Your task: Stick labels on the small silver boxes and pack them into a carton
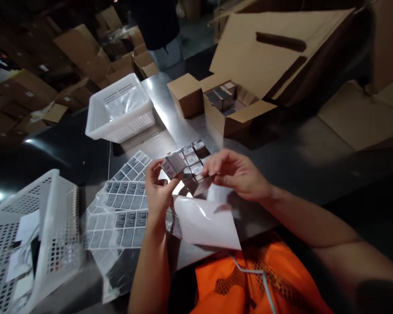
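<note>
My left hand (160, 185) grips a small box (175, 165) with a printed end between thumb and fingers. Right beside it stand several more small boxes (192, 158) in a cluster, with white barcode labels on their upper faces. My right hand (237, 174) is at the right side of this cluster, thumb and fingers drawn together; whatever they pinch is too small to make out. Below the hands, a curled glossy white sheet (206, 222) lies at the table's near edge. Sheets of grey rectangular labels (126, 196) spread out to the left of my left hand.
A white perforated basket (118, 126) holding clear plastic bags stands at the back left; another basket (57, 244) is at the near left. An open carton (229, 124) with small boxes inside sits behind my hands, beside a closed carton (185, 96). A person (157, 26) stands beyond the table.
</note>
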A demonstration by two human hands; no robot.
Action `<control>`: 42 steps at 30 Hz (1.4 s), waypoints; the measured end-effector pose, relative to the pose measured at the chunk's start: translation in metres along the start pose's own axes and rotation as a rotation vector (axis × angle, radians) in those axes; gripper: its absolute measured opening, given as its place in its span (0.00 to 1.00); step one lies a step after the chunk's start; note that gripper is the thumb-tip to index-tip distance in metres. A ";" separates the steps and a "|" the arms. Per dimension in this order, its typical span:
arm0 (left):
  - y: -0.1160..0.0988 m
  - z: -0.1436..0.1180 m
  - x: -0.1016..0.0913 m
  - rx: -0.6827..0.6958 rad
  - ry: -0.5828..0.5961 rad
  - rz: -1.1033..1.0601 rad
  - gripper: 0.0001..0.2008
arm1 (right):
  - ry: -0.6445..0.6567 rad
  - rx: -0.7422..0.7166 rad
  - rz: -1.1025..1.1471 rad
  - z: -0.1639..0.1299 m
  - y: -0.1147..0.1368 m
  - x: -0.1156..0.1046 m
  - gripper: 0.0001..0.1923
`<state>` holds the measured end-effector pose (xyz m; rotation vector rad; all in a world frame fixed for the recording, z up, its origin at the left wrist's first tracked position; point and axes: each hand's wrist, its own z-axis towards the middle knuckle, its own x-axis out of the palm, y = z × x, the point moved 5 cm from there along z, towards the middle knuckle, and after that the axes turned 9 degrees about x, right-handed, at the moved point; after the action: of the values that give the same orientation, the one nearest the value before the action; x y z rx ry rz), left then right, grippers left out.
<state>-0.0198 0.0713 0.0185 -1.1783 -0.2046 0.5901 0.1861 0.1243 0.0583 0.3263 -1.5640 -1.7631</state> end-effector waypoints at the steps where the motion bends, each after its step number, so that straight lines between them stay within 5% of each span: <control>1: -0.002 -0.004 0.006 -0.009 0.051 -0.047 0.28 | -0.050 0.077 0.061 0.003 -0.003 -0.008 0.18; 8: -0.008 -0.023 0.030 -0.067 0.308 -0.095 0.27 | -0.018 0.366 0.116 0.009 -0.014 -0.020 0.27; 42: -0.009 -0.024 0.031 0.009 0.394 -0.195 0.25 | 0.007 0.402 0.056 0.005 -0.016 -0.021 0.29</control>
<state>0.0201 0.0662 0.0126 -1.2250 0.0196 0.1803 0.1916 0.1413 0.0385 0.4756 -1.9002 -1.3941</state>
